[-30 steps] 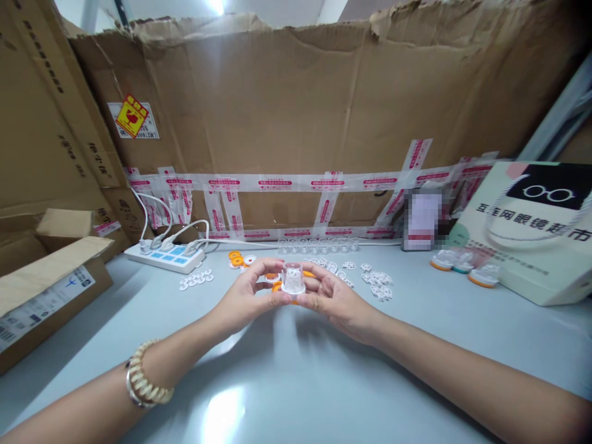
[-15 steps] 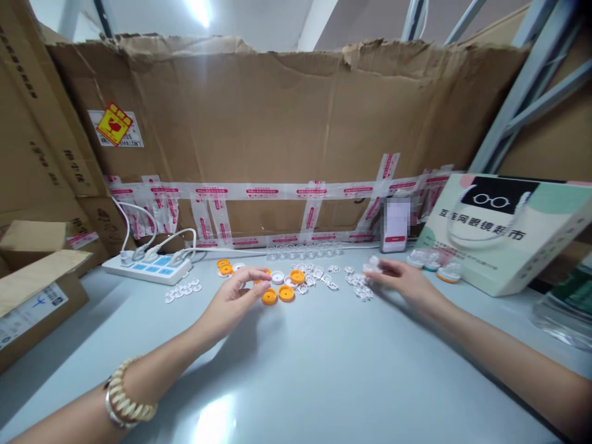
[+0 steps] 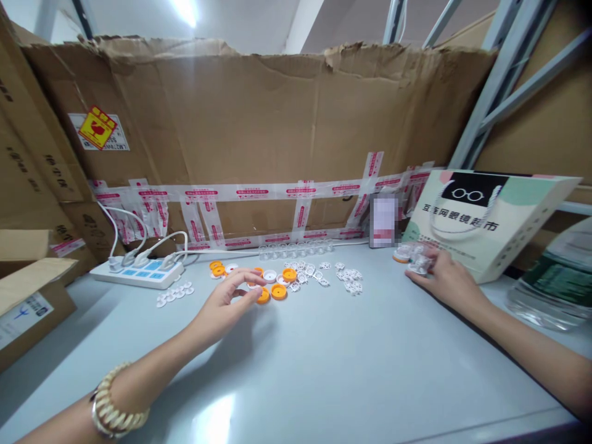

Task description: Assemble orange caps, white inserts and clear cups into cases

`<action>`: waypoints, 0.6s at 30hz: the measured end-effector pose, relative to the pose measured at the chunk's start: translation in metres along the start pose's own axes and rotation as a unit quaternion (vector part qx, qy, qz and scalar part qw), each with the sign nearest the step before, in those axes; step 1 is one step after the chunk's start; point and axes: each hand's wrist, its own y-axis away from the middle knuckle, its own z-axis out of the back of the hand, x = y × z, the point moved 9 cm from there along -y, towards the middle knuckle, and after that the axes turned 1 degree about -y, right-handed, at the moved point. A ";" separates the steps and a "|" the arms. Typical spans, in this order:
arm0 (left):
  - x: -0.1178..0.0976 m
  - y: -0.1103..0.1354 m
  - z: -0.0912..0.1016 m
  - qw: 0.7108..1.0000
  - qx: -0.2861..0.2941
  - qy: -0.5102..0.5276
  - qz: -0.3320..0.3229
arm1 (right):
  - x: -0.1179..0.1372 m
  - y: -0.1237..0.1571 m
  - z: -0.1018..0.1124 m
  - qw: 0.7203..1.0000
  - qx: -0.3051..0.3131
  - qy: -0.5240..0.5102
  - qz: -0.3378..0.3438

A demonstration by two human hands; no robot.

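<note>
My left hand [image 3: 234, 295] hovers by the orange round caps [image 3: 279, 291], thumb and fingers apart and nothing visible in them. White round caps [image 3: 269, 276] lie among the orange ones. At the right, my right hand [image 3: 439, 271] is closed on a small clear plastic dome-shaped piece [image 3: 419, 260], right beside a similar clear piece with an orange base [image 3: 401, 253]. My fingers hide part of this group. Small white perforated plastic parts [image 3: 350, 279] lie in loose piles between the hands.
A row of clear plastic domes [image 3: 296, 249] stands along the cardboard [image 3: 277, 123] at the back. Small white discs [image 3: 174, 293] lie before a power strip [image 3: 139, 271] at left. A phone [image 3: 383, 221], a paper bag [image 3: 485, 216] and a large clear bottle [image 3: 550, 277] stand at right.
My right hand has moved right with the clear piece, from the white parts to the clear based pieces by the bag. My left hand stays near the orange caps. The view has shifted slightly right.
</note>
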 end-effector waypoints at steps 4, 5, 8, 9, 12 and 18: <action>-0.002 -0.001 0.008 1.000 -0.016 -0.010 -0.005 | 0.008 -0.008 0.001 0.988 0.004 0.145 0.051; -0.002 -0.001 0.010 1.000 -0.021 -0.012 -0.007 | 0.006 -0.011 0.001 0.985 0.005 0.164 0.050; -0.003 -0.002 0.015 0.999 -0.034 -0.016 -0.010 | -0.001 -0.020 -0.002 0.981 0.023 0.190 0.038; -0.003 -0.002 0.017 0.999 -0.037 -0.020 -0.012 | -0.003 -0.022 -0.004 0.981 0.027 0.190 0.038; -0.010 -0.005 0.028 0.997 -0.049 -0.040 -0.036 | -0.006 -0.024 -0.006 0.980 0.024 0.193 0.048; -0.011 -0.021 0.081 0.982 -0.043 -0.172 -0.066 | -0.007 -0.022 -0.003 0.978 -0.002 0.197 0.063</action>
